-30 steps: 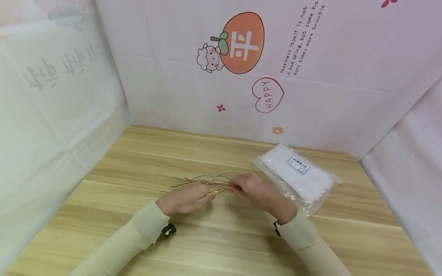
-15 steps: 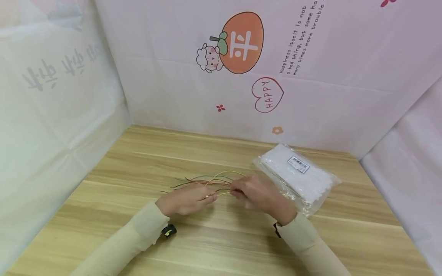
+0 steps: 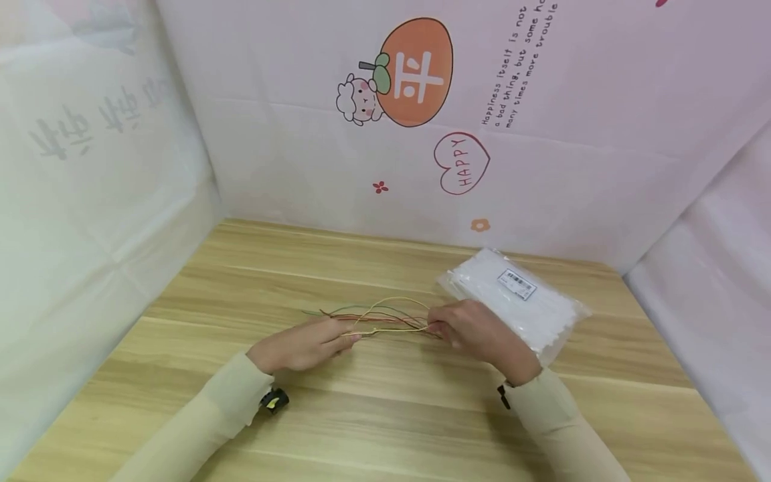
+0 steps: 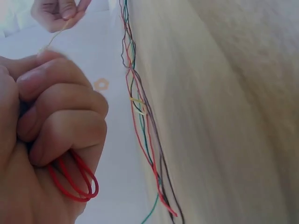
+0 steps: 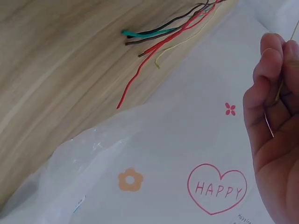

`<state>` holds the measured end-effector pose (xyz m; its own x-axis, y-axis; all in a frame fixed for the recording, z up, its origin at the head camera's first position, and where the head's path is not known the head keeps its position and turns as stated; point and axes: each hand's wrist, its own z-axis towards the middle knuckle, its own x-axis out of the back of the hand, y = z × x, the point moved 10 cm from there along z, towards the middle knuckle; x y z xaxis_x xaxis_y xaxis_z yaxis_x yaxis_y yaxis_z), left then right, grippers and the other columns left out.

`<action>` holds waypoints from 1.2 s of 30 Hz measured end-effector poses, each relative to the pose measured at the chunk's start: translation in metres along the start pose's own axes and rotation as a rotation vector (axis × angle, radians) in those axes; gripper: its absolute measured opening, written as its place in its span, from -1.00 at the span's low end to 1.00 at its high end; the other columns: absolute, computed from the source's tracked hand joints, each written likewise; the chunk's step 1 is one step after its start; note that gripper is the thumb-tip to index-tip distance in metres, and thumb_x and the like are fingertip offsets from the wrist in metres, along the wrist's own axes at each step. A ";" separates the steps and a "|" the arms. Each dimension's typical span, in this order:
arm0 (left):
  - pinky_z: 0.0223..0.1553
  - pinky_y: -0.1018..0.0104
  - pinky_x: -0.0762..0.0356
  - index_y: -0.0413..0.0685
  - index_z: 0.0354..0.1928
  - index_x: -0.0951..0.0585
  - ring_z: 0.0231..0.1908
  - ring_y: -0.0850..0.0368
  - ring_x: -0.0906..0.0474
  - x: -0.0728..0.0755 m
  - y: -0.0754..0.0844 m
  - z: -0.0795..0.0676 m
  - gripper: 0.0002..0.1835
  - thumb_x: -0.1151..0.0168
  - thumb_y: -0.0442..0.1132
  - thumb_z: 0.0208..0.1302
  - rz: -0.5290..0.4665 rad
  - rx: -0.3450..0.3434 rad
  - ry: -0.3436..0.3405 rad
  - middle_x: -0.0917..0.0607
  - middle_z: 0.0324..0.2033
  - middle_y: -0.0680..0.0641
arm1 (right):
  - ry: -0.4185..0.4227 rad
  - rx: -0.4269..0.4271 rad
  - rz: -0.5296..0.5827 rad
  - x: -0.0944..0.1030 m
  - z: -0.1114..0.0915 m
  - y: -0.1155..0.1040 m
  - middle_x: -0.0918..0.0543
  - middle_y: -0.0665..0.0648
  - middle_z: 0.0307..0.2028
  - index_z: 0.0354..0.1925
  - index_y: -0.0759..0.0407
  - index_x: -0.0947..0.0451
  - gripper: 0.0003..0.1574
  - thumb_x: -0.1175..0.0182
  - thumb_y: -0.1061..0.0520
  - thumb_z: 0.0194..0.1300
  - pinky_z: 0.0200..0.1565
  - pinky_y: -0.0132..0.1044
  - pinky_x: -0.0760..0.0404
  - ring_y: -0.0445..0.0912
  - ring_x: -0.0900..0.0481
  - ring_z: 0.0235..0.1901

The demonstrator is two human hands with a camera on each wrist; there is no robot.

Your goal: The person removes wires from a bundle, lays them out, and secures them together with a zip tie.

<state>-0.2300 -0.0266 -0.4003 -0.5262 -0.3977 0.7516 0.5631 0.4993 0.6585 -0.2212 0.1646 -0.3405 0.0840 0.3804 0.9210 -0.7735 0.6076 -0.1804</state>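
Observation:
A thin yellow wire stretches between my two hands in the head view. My left hand pinches one end between thumb and forefinger. Its other fingers curl into the palm, and red wire loops stick out below them in the left wrist view. My right hand pinches the other end of the yellow wire; part of that end shows inside the palm in the right wrist view. Behind the hands lies a loose bundle of red, green, dark and yellow wires on the table. The left hand covers part of the bundle.
A clear plastic bag of white contents, with a barcode label, lies just behind my right hand. The wood-patterned table meets a printed cloth at the back, with cloth at both sides too.
My hands have moved apart, the left one leftward and the right one rightward. More of the yellow wire now shows between them. The head view has shifted slightly.

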 end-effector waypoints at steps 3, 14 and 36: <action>-0.29 0.35 -0.43 -0.02 -0.12 -0.69 -0.47 0.32 -0.33 0.000 0.000 -0.003 -0.53 0.20 0.01 0.76 0.000 0.000 -0.024 -0.54 -0.45 0.10 | -0.020 -0.009 0.006 -0.003 -0.001 0.004 -0.80 0.00 -0.44 -0.36 0.13 -0.70 -0.86 -0.43 0.31 0.32 -0.40 -0.44 -0.64 -0.35 -0.58 -0.51; -0.15 0.29 -0.54 -0.11 -0.15 -0.61 -0.33 0.28 -0.43 0.023 -0.005 -0.015 -0.59 0.24 -0.18 0.76 0.004 -0.027 0.082 -0.48 -0.45 0.11 | -0.092 -0.098 0.056 -0.004 -0.009 0.014 -0.55 -0.16 -0.61 -0.42 0.09 -0.63 -0.77 -0.36 0.34 0.35 -0.47 -0.48 -0.45 -0.45 -0.29 -0.60; -0.51 0.50 -0.42 -0.05 -0.27 -0.65 -0.65 0.47 -0.24 0.048 -0.003 -0.026 -0.76 -0.10 -0.51 0.45 0.316 -0.097 0.275 -0.86 -0.30 -0.05 | -0.070 -0.062 -0.042 0.000 -0.011 0.010 -0.74 -0.07 -0.49 -0.40 0.06 -0.60 -0.75 -0.37 0.37 0.32 -0.40 -0.39 -0.57 -0.42 -0.34 -0.57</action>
<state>-0.2408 -0.0675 -0.3650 -0.1359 -0.4335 0.8909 0.7338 0.5602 0.3845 -0.2221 0.1789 -0.3461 0.0697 0.3048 0.9499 -0.7296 0.6649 -0.1598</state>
